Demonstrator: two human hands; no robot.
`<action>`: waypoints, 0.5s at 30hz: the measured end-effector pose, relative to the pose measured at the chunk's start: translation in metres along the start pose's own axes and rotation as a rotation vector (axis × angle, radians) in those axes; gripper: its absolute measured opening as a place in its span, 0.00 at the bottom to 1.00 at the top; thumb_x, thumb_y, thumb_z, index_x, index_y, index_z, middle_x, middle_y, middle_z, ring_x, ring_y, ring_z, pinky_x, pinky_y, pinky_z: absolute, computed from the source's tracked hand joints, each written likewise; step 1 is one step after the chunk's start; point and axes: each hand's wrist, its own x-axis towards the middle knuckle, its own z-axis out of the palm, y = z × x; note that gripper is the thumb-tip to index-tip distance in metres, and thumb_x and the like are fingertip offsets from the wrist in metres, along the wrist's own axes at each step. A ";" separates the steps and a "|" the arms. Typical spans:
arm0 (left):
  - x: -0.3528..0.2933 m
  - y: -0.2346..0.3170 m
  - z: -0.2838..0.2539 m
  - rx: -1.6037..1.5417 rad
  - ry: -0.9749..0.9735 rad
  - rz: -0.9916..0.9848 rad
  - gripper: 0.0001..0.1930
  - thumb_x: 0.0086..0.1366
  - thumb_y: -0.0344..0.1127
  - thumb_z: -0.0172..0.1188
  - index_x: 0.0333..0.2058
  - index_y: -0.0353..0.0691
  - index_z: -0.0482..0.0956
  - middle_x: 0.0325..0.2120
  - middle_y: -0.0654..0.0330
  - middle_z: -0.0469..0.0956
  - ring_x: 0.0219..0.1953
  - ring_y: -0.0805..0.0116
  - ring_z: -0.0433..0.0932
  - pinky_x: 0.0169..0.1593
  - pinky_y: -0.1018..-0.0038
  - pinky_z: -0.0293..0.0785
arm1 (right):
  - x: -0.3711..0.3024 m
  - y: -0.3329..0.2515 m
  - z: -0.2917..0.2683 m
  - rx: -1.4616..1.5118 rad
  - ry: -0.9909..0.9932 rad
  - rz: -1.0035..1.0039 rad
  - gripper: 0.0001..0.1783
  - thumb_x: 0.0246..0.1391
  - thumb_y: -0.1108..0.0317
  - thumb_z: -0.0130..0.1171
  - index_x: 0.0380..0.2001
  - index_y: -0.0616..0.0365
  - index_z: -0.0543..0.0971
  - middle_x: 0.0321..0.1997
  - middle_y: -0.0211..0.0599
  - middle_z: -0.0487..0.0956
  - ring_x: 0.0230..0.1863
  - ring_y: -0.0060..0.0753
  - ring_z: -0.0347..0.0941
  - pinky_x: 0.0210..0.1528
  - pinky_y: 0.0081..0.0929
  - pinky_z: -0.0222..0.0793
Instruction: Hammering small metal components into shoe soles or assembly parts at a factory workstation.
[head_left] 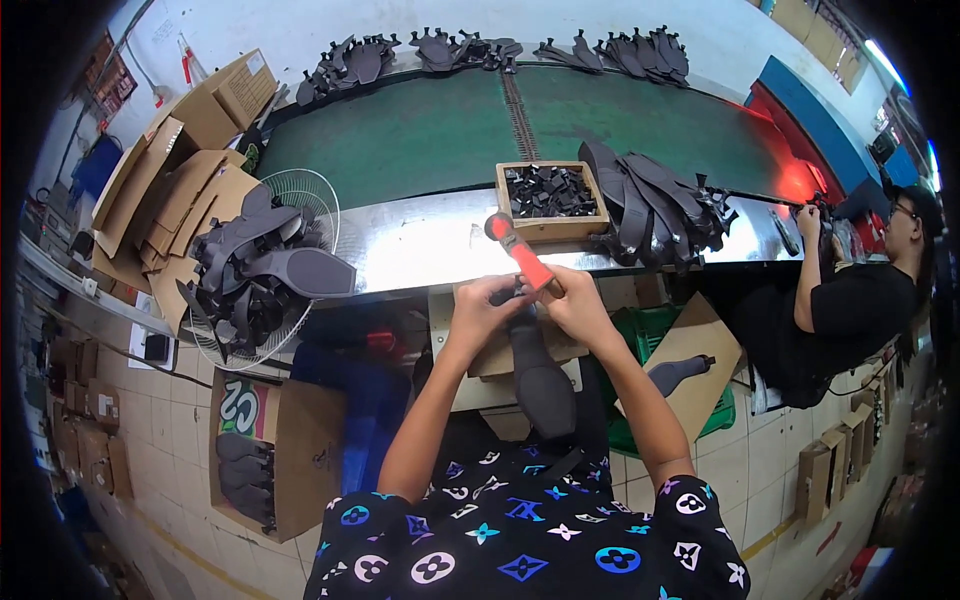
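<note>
Wooden box (560, 232) stands beyond the red hammer (529, 264).

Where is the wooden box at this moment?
In the head view, the box stands on the shiny ledge, slightly right of centre, just beyond the right hand, with dark soles immediately to its right.

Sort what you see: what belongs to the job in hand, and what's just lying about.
Part of the job, it seems:
red hammer-like tool, in the right hand
dark sole, left hand at its narrow end
wooden box of small black pieces, just ahead
soles piled at left, probably

Just lying about, probably:
flattened cardboard, left
cardboard boxes on the floor at right
</note>
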 end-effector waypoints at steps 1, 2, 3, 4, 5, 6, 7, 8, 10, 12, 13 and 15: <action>0.000 0.002 0.001 -0.002 0.008 0.002 0.14 0.53 0.29 0.71 0.40 0.34 0.85 0.37 0.51 0.85 0.37 0.61 0.84 0.44 0.70 0.78 | 0.000 0.008 0.002 0.072 0.003 0.018 0.12 0.53 0.74 0.62 0.41 0.66 0.79 0.32 0.49 0.81 0.33 0.43 0.78 0.39 0.32 0.71; 0.000 0.004 0.002 -0.005 0.016 0.005 0.15 0.53 0.29 0.71 0.40 0.34 0.85 0.37 0.51 0.85 0.38 0.61 0.85 0.44 0.70 0.78 | -0.001 0.013 0.002 0.144 0.007 0.036 0.13 0.52 0.74 0.62 0.41 0.66 0.79 0.32 0.50 0.81 0.33 0.45 0.78 0.39 0.32 0.71; 0.000 0.003 0.002 -0.005 0.019 0.002 0.15 0.53 0.29 0.71 0.40 0.34 0.85 0.37 0.51 0.85 0.38 0.61 0.85 0.44 0.70 0.78 | -0.001 0.013 0.001 0.144 0.002 0.036 0.13 0.52 0.74 0.62 0.41 0.66 0.79 0.32 0.50 0.81 0.33 0.45 0.78 0.39 0.32 0.71; -0.001 0.003 0.002 0.003 0.017 0.009 0.15 0.53 0.29 0.71 0.41 0.34 0.85 0.37 0.51 0.85 0.38 0.61 0.84 0.45 0.70 0.78 | -0.001 0.013 0.000 0.120 -0.010 0.042 0.13 0.52 0.74 0.62 0.41 0.66 0.79 0.32 0.49 0.81 0.34 0.46 0.78 0.39 0.32 0.71; -0.001 0.002 0.001 0.012 0.014 0.016 0.15 0.53 0.29 0.71 0.41 0.34 0.84 0.38 0.51 0.85 0.38 0.61 0.84 0.45 0.70 0.78 | -0.001 0.013 -0.001 0.097 -0.023 0.048 0.13 0.51 0.74 0.63 0.41 0.66 0.79 0.32 0.48 0.81 0.34 0.48 0.78 0.39 0.32 0.71; -0.002 -0.002 0.000 0.012 0.019 0.014 0.15 0.53 0.29 0.71 0.41 0.34 0.84 0.38 0.51 0.85 0.38 0.61 0.84 0.45 0.70 0.78 | -0.001 0.006 -0.002 0.097 -0.027 0.046 0.13 0.51 0.74 0.63 0.41 0.66 0.79 0.32 0.48 0.81 0.34 0.48 0.78 0.39 0.32 0.71; -0.002 -0.008 -0.001 0.034 0.006 0.009 0.15 0.53 0.30 0.71 0.41 0.34 0.84 0.37 0.51 0.85 0.37 0.61 0.84 0.44 0.70 0.78 | -0.001 -0.003 -0.005 0.031 -0.062 0.017 0.13 0.52 0.73 0.63 0.41 0.66 0.79 0.33 0.47 0.81 0.34 0.48 0.78 0.39 0.32 0.71; -0.002 -0.014 -0.003 0.056 -0.007 0.003 0.15 0.53 0.30 0.71 0.41 0.34 0.84 0.36 0.51 0.85 0.37 0.61 0.84 0.44 0.70 0.78 | 0.000 -0.008 -0.006 -0.034 -0.098 -0.013 0.13 0.52 0.73 0.63 0.41 0.65 0.79 0.33 0.46 0.81 0.34 0.48 0.77 0.40 0.33 0.71; -0.001 -0.002 -0.005 0.029 -0.022 -0.002 0.16 0.52 0.30 0.71 0.41 0.34 0.84 0.36 0.51 0.85 0.36 0.62 0.84 0.43 0.70 0.78 | 0.001 -0.001 -0.007 -0.080 -0.088 -0.109 0.12 0.53 0.73 0.63 0.41 0.65 0.80 0.33 0.45 0.81 0.35 0.48 0.77 0.40 0.33 0.71; 0.000 0.000 -0.006 0.029 -0.021 0.010 0.15 0.53 0.29 0.69 0.41 0.33 0.84 0.34 0.52 0.85 0.35 0.66 0.84 0.42 0.72 0.77 | 0.000 -0.001 -0.006 -0.121 -0.086 -0.207 0.12 0.53 0.73 0.63 0.41 0.65 0.80 0.34 0.45 0.81 0.36 0.49 0.77 0.41 0.33 0.71; -0.001 -0.001 -0.006 0.030 -0.018 0.006 0.15 0.53 0.29 0.69 0.41 0.33 0.84 0.34 0.52 0.85 0.35 0.66 0.84 0.42 0.72 0.77 | -0.001 -0.004 -0.005 -0.110 -0.045 -0.159 0.11 0.53 0.73 0.63 0.40 0.65 0.80 0.34 0.45 0.81 0.36 0.48 0.77 0.41 0.33 0.71; 0.000 -0.002 -0.004 -0.045 -0.005 0.023 0.14 0.54 0.28 0.68 0.41 0.32 0.84 0.34 0.52 0.85 0.34 0.67 0.84 0.42 0.72 0.77 | -0.003 -0.006 -0.006 -0.100 -0.003 -0.108 0.10 0.53 0.73 0.63 0.39 0.65 0.80 0.34 0.45 0.80 0.36 0.47 0.77 0.41 0.33 0.71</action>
